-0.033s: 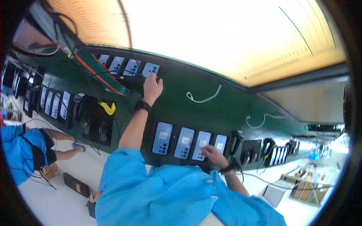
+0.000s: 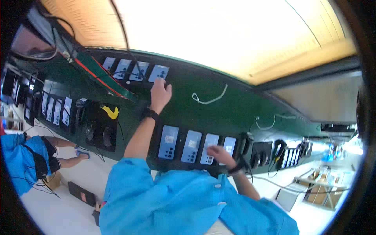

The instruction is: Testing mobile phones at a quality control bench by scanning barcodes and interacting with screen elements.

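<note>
At the far side of the dark green bench, my left hand (image 2: 160, 96) curls its fingers over the lower end of a pale blue smartphone (image 2: 159, 72). That phone is the rightmost of a row lying back side up, camera lenses showing; its neighbours include another smartphone (image 2: 139, 71). Nearer to me is a second row, with a smartphone (image 2: 169, 141) at its left end and a labelled smartphone (image 2: 191, 146) beside it. My right hand (image 2: 222, 155), fingers curled together, is over the lower part of the third smartphone (image 2: 210, 141). Anything inside those fingers is hidden.
A white cable (image 2: 211, 101) lies on the bench. A green strap with red edging (image 2: 103, 76) slants across its left side, near a yellow object (image 2: 112, 113) on a dark mat. A black handheld device (image 2: 246, 143) stands right of the near row. A co-worker in blue (image 2: 23, 160) is at left.
The whole view has shifted slightly. My left hand stays at the same far phone. My right hand remains over the third near phone, with only a small movement.
</note>
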A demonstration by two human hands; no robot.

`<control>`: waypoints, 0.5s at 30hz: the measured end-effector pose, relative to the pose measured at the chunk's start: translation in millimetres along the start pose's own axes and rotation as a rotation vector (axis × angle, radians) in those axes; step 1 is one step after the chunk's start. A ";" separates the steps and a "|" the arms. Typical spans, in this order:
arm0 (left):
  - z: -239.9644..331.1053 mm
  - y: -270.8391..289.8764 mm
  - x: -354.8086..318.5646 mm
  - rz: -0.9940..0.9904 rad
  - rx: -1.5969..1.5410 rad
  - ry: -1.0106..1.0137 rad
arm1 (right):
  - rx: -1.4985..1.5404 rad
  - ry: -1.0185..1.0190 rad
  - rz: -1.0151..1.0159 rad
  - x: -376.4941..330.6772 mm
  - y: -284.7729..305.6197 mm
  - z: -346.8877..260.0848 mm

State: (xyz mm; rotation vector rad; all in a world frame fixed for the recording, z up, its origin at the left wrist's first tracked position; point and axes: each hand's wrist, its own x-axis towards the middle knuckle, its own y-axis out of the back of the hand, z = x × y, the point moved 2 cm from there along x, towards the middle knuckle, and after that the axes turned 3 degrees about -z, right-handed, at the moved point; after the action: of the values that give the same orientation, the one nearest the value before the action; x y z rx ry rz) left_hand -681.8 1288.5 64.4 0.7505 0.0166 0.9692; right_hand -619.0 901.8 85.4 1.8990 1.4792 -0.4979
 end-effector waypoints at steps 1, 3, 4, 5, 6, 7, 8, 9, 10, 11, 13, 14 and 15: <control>20.9 -3.6 -16.5 -0.034 -0.018 0.018 | 0.092 0.067 -0.067 16.2 -0.5 -15.8; 60.7 -9.9 -40.8 -0.069 -0.050 -0.005 | 0.430 0.168 -0.134 42.2 -5.7 -49.1; 79.3 -13.1 -56.3 -0.102 -0.067 -0.014 | 0.676 0.190 -0.131 47.4 -11.2 -61.8; 96.1 -15.8 -69.2 -0.106 -0.097 -0.026 | 0.865 0.244 -0.159 54.3 -13.7 -74.3; 111.5 -19.2 -78.3 -0.123 -0.134 -0.041 | 1.076 0.336 -0.219 62.8 -12.2 -86.8; 124.9 -22.7 -88.2 -0.153 -0.154 -0.051 | 1.127 0.318 -0.159 72.9 -8.0 -94.1; 135.8 -27.7 -95.6 -0.206 -0.180 -0.046 | 1.184 0.376 -0.156 82.3 -4.4 -100.4; 145.1 -33.3 -100.4 -0.233 -0.184 -0.047 | 1.362 0.313 -0.257 82.2 6.2 -98.1; 152.9 -39.1 -107.0 -0.269 -0.199 -0.047 | 1.284 0.299 -0.149 89.1 12.3 -94.8; 158.7 -44.6 -112.4 -0.273 -0.234 -0.065 | 1.248 0.243 -0.083 96.7 21.8 -89.9; 162.1 -53.3 -123.1 -0.319 -0.328 -0.108 | 1.124 0.281 0.081 103.8 40.3 -77.2; 159.5 -57.9 -128.5 -0.397 -0.446 -0.070 | 1.033 0.249 0.274 104.5 46.1 -68.3; 154.9 -58.3 -134.3 -0.378 -0.429 -0.102 | 1.323 0.245 0.313 101.2 54.3 -58.5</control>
State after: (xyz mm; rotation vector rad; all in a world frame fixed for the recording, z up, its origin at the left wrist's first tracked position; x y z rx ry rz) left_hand -665.8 1080.0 105.6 0.3790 -0.1310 0.5449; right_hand -544.4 1006.4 74.6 3.1995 0.9329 -1.3352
